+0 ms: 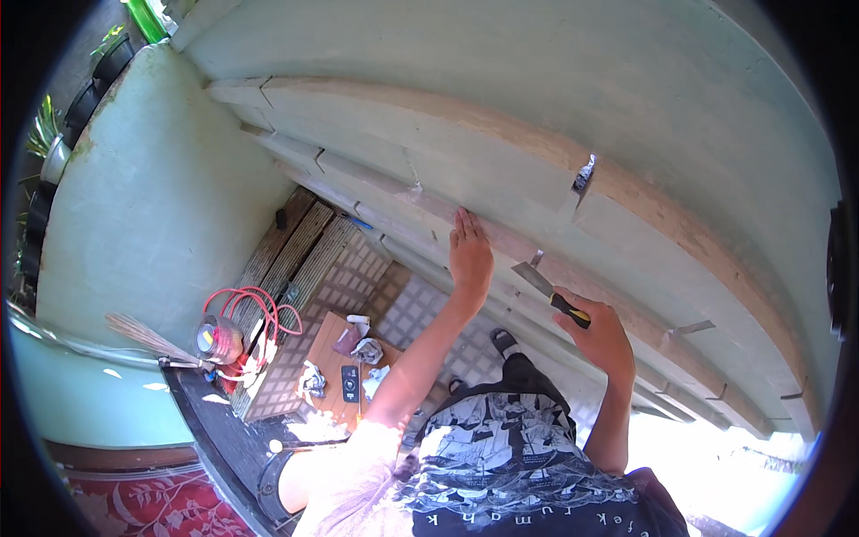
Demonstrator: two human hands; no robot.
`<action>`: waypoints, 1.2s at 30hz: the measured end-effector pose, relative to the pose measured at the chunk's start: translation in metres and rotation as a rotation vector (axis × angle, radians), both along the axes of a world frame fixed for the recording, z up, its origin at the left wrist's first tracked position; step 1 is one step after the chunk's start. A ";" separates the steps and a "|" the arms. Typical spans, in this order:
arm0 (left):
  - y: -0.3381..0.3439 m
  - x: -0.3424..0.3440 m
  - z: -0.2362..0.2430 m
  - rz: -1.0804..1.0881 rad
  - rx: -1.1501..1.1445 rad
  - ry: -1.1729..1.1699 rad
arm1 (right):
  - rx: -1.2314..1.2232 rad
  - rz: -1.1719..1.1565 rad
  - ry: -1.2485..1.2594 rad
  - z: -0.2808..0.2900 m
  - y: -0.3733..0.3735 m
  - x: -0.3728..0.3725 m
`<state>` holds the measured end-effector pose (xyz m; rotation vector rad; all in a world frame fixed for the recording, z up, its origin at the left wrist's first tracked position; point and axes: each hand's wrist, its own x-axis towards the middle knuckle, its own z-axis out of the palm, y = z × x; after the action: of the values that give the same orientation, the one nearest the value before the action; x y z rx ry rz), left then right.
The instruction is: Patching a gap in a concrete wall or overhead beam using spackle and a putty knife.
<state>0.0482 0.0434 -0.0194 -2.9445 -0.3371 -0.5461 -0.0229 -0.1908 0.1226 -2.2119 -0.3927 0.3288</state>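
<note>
Far left, we get potted plants along the top of a pale green wall. Below, we note a twig broom, then a clear tub with a red hose looping beside it, on or by weathered wooden planks. Next, we mark a low brown table holding crumpled wads and a dark phone.

Centre: we see the left hand laid on the middle wooden rail, fingers straight and close together, pointing away from the body. Its grip is wide and flat, and we see nothing held.

Right of it, we tag a scraper, black-and-yellow handle, flat metal blade angled up and left, its tip just beside the middle rail, near a small shiny tab. We can't tell if the blade touches wood. The right hand has its grip narrow, closed around that handle. Above, we log a crumpled foil piece at the upper rail.
</note>
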 end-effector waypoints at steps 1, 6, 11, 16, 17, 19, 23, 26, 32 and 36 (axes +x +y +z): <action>0.001 0.001 0.003 0.000 0.040 0.040 | -0.021 -0.005 0.014 0.000 -0.001 -0.002; 0.006 -0.002 0.004 -0.029 0.109 0.078 | -0.012 -0.028 0.035 -0.006 -0.004 -0.012; -0.001 -0.014 0.003 -0.122 -0.122 -0.017 | -0.048 -0.019 0.035 -0.010 -0.005 -0.021; -0.006 -0.017 0.001 -0.276 -0.235 -0.117 | -0.053 -0.015 0.013 -0.010 -0.006 -0.025; -0.007 -0.017 0.001 -0.263 -0.203 -0.129 | -0.048 -0.015 0.006 -0.010 -0.006 -0.024; -0.007 -0.015 0.001 -0.249 -0.202 -0.119 | -0.044 -0.015 0.019 -0.008 -0.006 -0.023; -0.005 -0.011 -0.003 -0.148 -0.131 -0.042 | -0.058 -0.002 0.048 -0.003 -0.004 -0.023; 0.001 -0.003 -0.001 -0.064 -0.084 -0.061 | -0.048 -0.006 0.014 -0.008 -0.005 -0.021; 0.000 0.002 -0.002 -0.037 -0.061 -0.053 | -0.031 -0.012 0.010 -0.011 -0.015 -0.013; 0.012 0.002 -0.002 0.011 -0.047 -0.031 | -0.094 -0.020 0.077 -0.004 -0.018 -0.002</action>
<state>0.0503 0.0551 -0.0210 -2.9797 -0.3746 -0.5903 -0.0249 -0.2093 0.1187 -2.2852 -0.3187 0.4284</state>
